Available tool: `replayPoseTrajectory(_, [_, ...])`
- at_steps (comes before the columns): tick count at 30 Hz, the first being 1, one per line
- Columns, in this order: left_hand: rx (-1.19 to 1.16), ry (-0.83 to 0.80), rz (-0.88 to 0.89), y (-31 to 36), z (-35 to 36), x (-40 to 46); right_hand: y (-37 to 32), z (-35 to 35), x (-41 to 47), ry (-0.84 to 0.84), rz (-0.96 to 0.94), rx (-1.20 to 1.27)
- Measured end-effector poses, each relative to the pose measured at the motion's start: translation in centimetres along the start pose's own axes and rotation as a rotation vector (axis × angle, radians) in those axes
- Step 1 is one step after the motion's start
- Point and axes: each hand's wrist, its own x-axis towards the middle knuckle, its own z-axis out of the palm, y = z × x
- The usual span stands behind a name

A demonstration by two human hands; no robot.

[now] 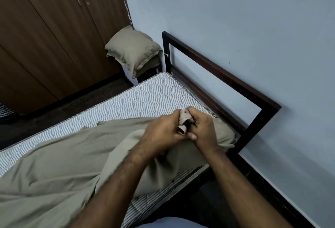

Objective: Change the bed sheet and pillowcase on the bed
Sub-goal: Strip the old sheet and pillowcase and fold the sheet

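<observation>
While both forearms reach in from the bottom of the frame, the left hand [161, 129] and the right hand [203, 128] meet just right of the frame's centre, each with its fingers curled round a bunched corner of the olive bed sheet [54, 169]. The gathered cloth shows between the two hands, which touch each other at the thumbs. From there the sheet spreads down and to the lower left, loose and wrinkled, across the striped mattress [145, 97], whose far half in the middle of the frame lies bare. At the right, the sheet bulges over the mattress edge beside the dark bed frame [226, 80], which runs diagonally from the upper centre to the lower right against a pale blue wall [235, 19]. In the upper centre, beyond the corner of the mattress, a pillow [134, 50] in an olive pillowcase rests on something dark; what that is cannot be told. A brown wardrobe [45, 37] fills the upper left.
</observation>
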Motion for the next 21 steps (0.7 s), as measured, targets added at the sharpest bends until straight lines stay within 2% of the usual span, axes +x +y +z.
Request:
replayPoseTrajectory(2, [0.132, 0.103, -0.037, -0.3, -0.1, 0.1, 1.8, 0.2, -1.4, -0.013, 0.029, 0.025])
replayPoseTrajectory(3, [0.128, 0.16, -0.047, -0.3, 0.1, 0.0, 2.9, 0.4, -2.2, -0.019, 0.046, 0.03])
replayPoseTrajectory(7, [-0.069, 0.31, -0.045, 0.1, 1.3, -1.0, 8.0, 1.9, -5.8, -0.011, 0.114, -0.023])
replayPoseTrajectory(10, [-0.324, 0.373, -0.041, 0.0, 2.0, -1.2, 11.5, 1.7, -7.4, 0.135, 0.354, 0.007])
replayPoseTrajectory(12, [-0.443, 0.392, -0.054, 0.0, 2.6, -1.7, 12.2, 1.0, -7.6, 0.188, 0.415, 0.014])
replayPoseTrajectory(16, [-0.637, 0.511, -0.092, -0.1, 1.4, -2.1, 7.7, -1.9, -3.7, 0.306, 0.319, -0.02])
replayPoseTrajectory(18, [-0.631, 0.569, -0.094, -0.6, -0.3, -1.7, 2.8, -3.5, -0.8, 0.322, 0.19, 0.075])
replayPoseTrajectory(19, [-0.617, 0.552, -0.066, -0.7, -1.1, -1.6, -0.2, -4.0, 0.5, 0.277, 0.111, 0.184])
replayPoseTrajectory(21, [-0.647, 0.41, 0.02, -0.1, -2.3, -1.8, -5.7, -3.8, 2.3, 0.081, -0.023, 0.319])
